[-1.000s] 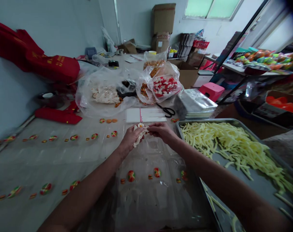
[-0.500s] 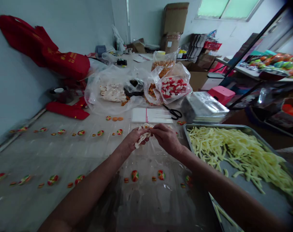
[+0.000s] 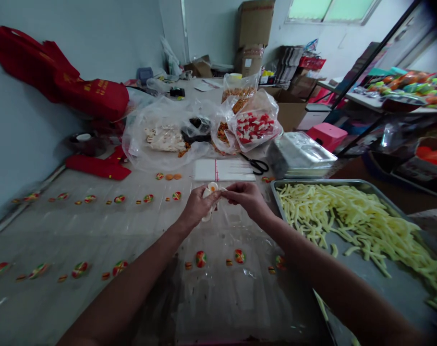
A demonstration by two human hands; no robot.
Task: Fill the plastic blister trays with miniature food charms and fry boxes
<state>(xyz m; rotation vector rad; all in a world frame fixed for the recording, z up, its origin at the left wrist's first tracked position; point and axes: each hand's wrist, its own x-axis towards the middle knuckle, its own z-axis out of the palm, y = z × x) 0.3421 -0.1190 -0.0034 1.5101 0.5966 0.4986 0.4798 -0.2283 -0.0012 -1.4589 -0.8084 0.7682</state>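
Note:
Over the middle of the table, my left hand is closed around several small white pieces. The top one is a toy fried egg with an orange yolk. My right hand meets it from the right, thumb and fingers pinched at the edge of a white piece that looks like another fried egg. Below my hands, flat clear plastic bags cover the table. Small round red-green-yellow pieces and tiny burger-like pieces lie on them in rows.
A metal tray of pale yellow fry-shaped strips stands at the right. Behind my hands lie a white stack of sheets, black scissors and plastic bags of small parts. A wrapped stack sits behind the tray.
The fried egg on top in my left hand now faces up more plainly, and the pile beneath is more hidden. My right hand still pinches beside it. The view has shifted slightly.

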